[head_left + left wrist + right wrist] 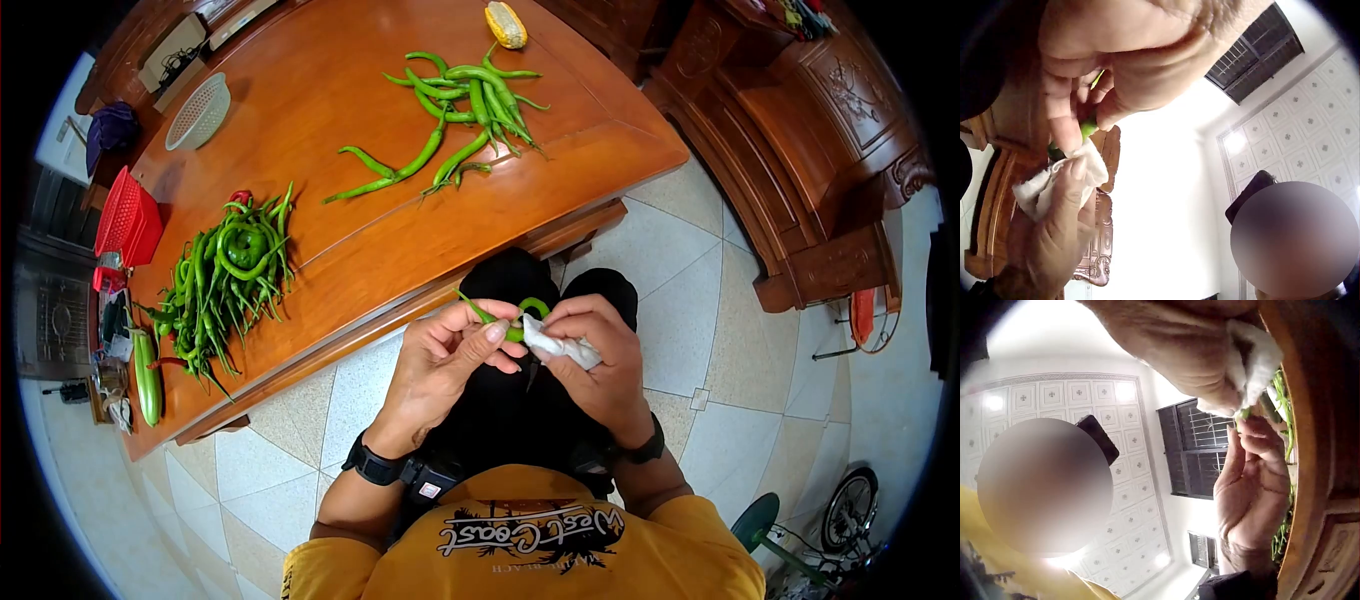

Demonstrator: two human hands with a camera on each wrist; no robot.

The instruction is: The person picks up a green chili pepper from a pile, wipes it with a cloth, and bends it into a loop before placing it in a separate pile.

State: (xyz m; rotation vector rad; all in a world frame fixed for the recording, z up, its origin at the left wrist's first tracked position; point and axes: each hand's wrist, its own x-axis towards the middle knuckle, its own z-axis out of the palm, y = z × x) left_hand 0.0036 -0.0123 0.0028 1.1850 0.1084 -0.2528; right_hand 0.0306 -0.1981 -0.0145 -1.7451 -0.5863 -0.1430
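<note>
Over my lap, my left hand (470, 335) pinches a curved green chili pepper (520, 318) between thumb and fingers. My right hand (572, 335) grips a white cloth (562, 347) and presses it against the same pepper. In the left wrist view the pepper (1088, 129) shows as a green tip between the fingers, with the cloth (1054, 181) just below it. The right wrist view shows the cloth (1254, 362) bunched in the right hand above the left hand's fingertips (1257, 428).
A wooden table (330, 130) stands in front of my knees. It bears a big heap of green chilies (225, 275) at the left, a smaller spread (465, 105) at the far side, a white basket (198, 112), a red basket (128, 218), a corn cob (506, 24) and a cucumber (148, 375). Carved wooden furniture (820, 150) stands at the right.
</note>
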